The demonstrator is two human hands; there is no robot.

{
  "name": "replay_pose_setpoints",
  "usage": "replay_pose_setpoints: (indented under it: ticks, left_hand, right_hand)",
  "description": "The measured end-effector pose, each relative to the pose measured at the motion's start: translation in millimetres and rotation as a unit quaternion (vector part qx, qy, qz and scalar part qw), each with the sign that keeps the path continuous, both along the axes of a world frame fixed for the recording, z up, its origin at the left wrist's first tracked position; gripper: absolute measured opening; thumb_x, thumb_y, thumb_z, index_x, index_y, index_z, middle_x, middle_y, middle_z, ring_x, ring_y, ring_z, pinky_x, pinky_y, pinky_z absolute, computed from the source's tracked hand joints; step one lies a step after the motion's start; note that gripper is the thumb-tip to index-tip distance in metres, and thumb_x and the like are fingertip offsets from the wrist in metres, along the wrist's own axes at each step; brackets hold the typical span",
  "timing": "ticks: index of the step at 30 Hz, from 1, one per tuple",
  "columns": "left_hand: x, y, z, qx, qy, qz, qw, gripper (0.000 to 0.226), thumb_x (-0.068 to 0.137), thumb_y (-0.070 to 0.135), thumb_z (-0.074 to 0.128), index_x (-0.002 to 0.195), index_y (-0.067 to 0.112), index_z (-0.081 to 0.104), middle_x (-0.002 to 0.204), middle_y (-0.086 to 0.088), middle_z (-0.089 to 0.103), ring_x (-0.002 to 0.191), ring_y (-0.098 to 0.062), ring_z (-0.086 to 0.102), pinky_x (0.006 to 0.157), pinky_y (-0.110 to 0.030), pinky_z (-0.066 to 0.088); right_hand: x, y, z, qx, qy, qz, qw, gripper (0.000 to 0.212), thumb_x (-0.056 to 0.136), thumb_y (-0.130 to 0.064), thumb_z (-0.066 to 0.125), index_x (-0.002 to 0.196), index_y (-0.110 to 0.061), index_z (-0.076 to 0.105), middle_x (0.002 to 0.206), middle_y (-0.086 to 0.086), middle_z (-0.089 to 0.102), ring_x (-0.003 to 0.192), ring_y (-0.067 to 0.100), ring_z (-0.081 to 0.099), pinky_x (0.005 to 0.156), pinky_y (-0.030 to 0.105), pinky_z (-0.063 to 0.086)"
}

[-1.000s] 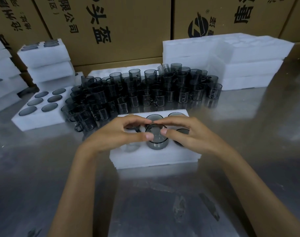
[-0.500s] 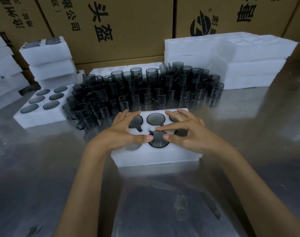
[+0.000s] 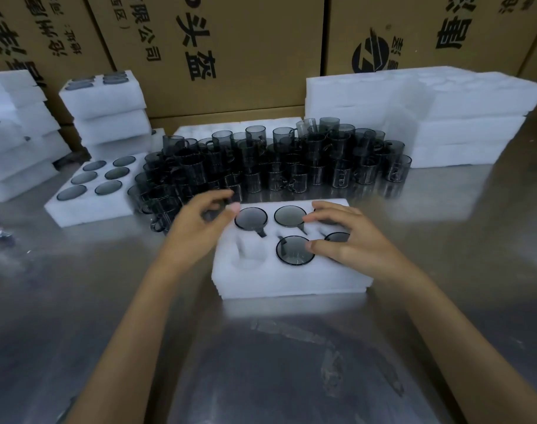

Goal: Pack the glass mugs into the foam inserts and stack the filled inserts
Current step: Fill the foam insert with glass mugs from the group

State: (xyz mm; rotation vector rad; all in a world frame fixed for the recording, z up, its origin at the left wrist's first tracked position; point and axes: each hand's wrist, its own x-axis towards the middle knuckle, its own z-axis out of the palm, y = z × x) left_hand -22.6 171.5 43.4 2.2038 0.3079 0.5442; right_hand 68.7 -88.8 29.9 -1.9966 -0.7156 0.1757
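On the brushed-metal worktop (image 3: pixel 77 316), a white, grainy foam insert (image 3: pixel 291 280) lies long axis three to nine o'clock, round smoky glass mugs (image 3: pixel 295 250) sunk upright in its wells, the near-left well unfilled. The right hand (image 3: pixel 352 243) rests on it, grip loose, holding nothing. At eleven o'clock the left hand (image 3: pixel 200 228) hovers, grip half curled and unladen; loose mugs (image 3: pixel 276 160) crowd at twelve.

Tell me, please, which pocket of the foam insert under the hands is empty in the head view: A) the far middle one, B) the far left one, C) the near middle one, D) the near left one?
D: the near left pocket of the foam insert shows only white foam, while the far left mug, far middle mug and near middle mug show dark glass.
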Motion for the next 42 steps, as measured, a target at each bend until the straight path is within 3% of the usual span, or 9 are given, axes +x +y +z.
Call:
replay_pose_setpoints:
  ticks: [2,5,7,15,19,26,32,38,42]
  left_hand:
    - [-1.5,19.0,-8.5,0.046,-0.125,0.169,0.976,0.036,0.092,0.019,0.067,0.128,0.016,0.062,0.131,-0.007,0.055,0.119,-0.023,0.053,0.103,-0.035,0.044]
    - [-4.5,42.7,-23.6,0.064,-0.089,0.31,0.944,0.056,0.085,0.009,0.066,0.139,0.008,0.049,0.138,-0.02,0.044,0.13,-0.035,0.037,0.112,-0.042,0.032]
    - [-5.8,53.6,-33.8,0.029,-0.046,0.335,0.941,0.062,0.084,0.011,0.069,0.14,0.005,0.044,0.138,-0.023,0.042,0.131,-0.037,0.035,0.111,-0.046,0.032]
    - [-5.7,69.4,-43.9,-0.049,-0.07,0.36,0.929,0.024,0.096,0.021,0.063,0.098,-0.002,0.069,0.105,-0.024,0.07,0.103,-0.037,0.063,0.093,-0.038,0.046]
    - [-4.7,68.8,-47.4,-0.089,-0.035,0.32,0.943,0.038,0.09,0.039,0.07,0.096,0.002,0.069,0.099,-0.022,0.072,0.099,-0.034,0.066,0.095,-0.044,0.051]
    - [-3.2,75.6,-50.3,-0.141,-0.043,0.3,0.942,0.02,0.098,0.023,0.061,0.091,0.004,0.066,0.097,-0.026,0.069,0.094,-0.038,0.066,0.094,-0.048,0.051]
    - [-10.2,46.3,-20.0,-0.161,-0.157,0.205,0.953,0.01,0.102,0.017,0.054,0.1,0.011,0.061,0.085,0.002,0.062,0.066,0.0,0.06,0.062,-0.006,0.045]
    - [-19.0,2.7,11.3,-0.166,-0.186,-0.009,0.969,0.01,0.102,0.005,0.049,0.106,0.006,0.058,0.096,-0.001,0.066,0.081,-0.009,0.065,0.071,-0.013,0.051]
    - [-21.3,-13.2,14.9,-0.153,-0.184,-0.098,0.966,0.016,0.097,0.009,0.055,0.111,0.01,0.064,0.107,0.006,0.07,0.1,-0.002,0.066,0.085,-0.015,0.049]
  right_hand:
    - [1.0,0.6,-2.5,0.005,-0.008,0.0,1.0,0.038,0.073,-0.038,0.08,0.106,-0.053,0.068,0.136,-0.037,0.048,0.134,-0.014,0.027,0.12,0.035,0.023]
    - [1.7,0.8,-4.0,0.009,-0.019,-0.006,1.0,0.035,0.075,-0.04,0.08,0.106,-0.051,0.069,0.136,-0.034,0.05,0.134,-0.012,0.029,0.119,0.034,0.025]
    - [1.8,1.0,-4.1,0.016,-0.025,-0.007,1.0,0.031,0.077,-0.04,0.08,0.105,-0.049,0.07,0.136,-0.031,0.051,0.135,-0.009,0.032,0.119,0.035,0.026]
    - [0.8,2.3,-4.8,0.078,-0.008,-0.009,0.997,0.012,0.089,-0.028,0.072,0.098,-0.035,0.076,0.13,-0.024,0.059,0.131,-0.002,0.045,0.113,0.03,0.035]
    - [0.2,3.0,-4.8,0.09,-0.001,-0.016,0.996,0.012,0.091,-0.026,0.071,0.094,-0.036,0.077,0.125,-0.025,0.061,0.129,-0.003,0.047,0.112,0.028,0.036]
    - [-1.1,4.9,-1.9,0.087,-0.001,-0.016,0.996,0.014,0.092,-0.024,0.07,0.094,-0.035,0.077,0.126,-0.02,0.063,0.126,0.0,0.052,0.114,0.036,0.038]
    - [-5.5,18.2,18.2,0.024,-0.128,-0.08,0.988,0.014,0.092,-0.028,0.067,0.101,-0.037,0.072,0.112,-0.021,0.068,0.12,0.005,0.053,0.109,0.031,0.038]
    - [-25.7,65.2,43.2,0.042,-0.062,0.062,0.995,0.06,0.09,-0.028,0.073,0.143,-0.038,0.047,0.137,-0.021,0.055,0.125,-0.002,0.049,0.102,0.018,0.039]
    - [-31.8,80.9,29.2,0.037,-0.077,0.083,0.993,0.072,0.086,-0.021,0.076,0.147,-0.039,0.041,0.139,-0.014,0.053,0.119,0.003,0.048,0.101,0.024,0.04]
